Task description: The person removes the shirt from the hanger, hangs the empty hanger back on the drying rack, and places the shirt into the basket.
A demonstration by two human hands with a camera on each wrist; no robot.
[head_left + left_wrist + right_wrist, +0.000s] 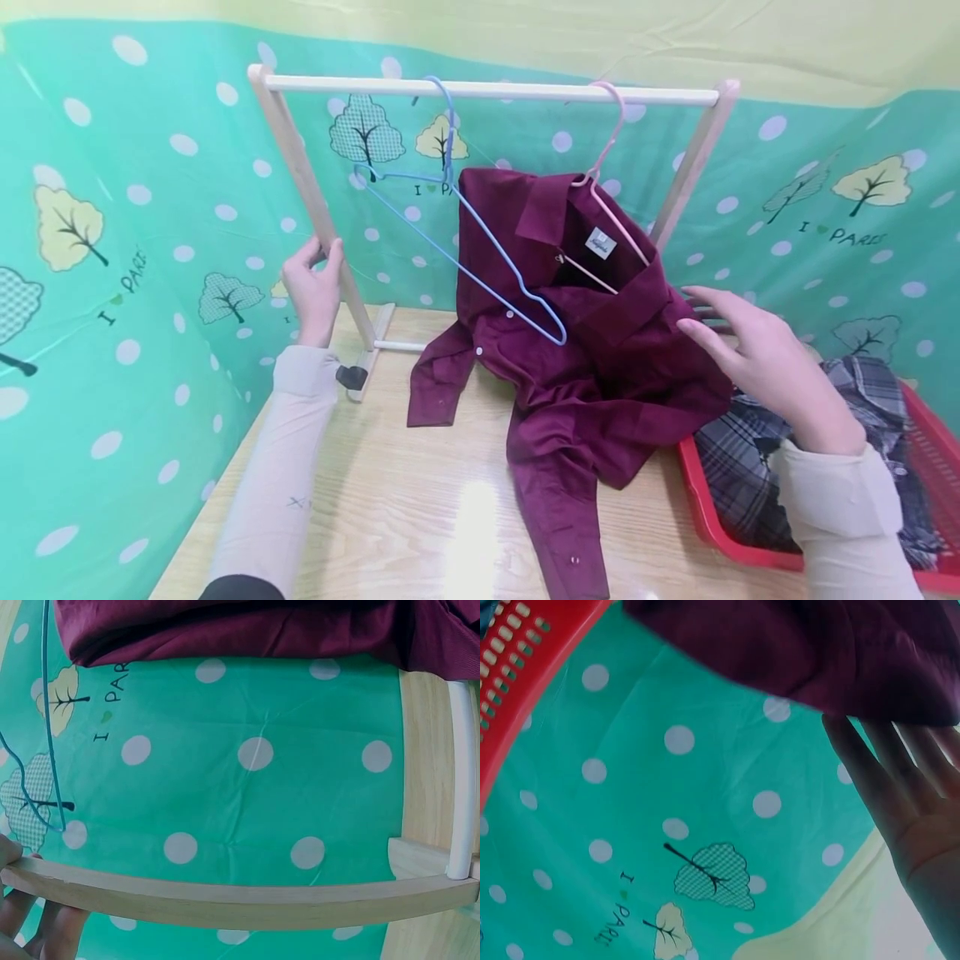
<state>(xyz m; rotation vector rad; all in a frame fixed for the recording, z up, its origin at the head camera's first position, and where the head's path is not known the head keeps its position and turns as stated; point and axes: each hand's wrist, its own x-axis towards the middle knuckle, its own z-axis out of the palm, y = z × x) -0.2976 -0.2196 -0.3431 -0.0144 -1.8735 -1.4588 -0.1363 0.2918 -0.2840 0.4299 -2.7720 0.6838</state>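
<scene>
A burgundy button-up shirt [570,333] hangs on a pink hanger [609,142] from a wooden clothes rack [487,88], its collar spread and sleeves drooping to the table. Left of it, a blue hanger [450,125] hooks over the same bar, its lower part in front of the shirt. My left hand [313,283] grips the rack's left post, thumb and fingers on either side of it in the left wrist view [37,907]. At the shirt's right shoulder is my right hand [757,350], fingers extended; its fingertips are partly behind the cloth in the right wrist view.
A red plastic basket [708,517] with plaid clothing [750,475] in it stands on the right, beneath my right forearm. The rack stands on a light wooden table [390,517]. Behind it hangs a green dotted curtain [180,250] printed with trees.
</scene>
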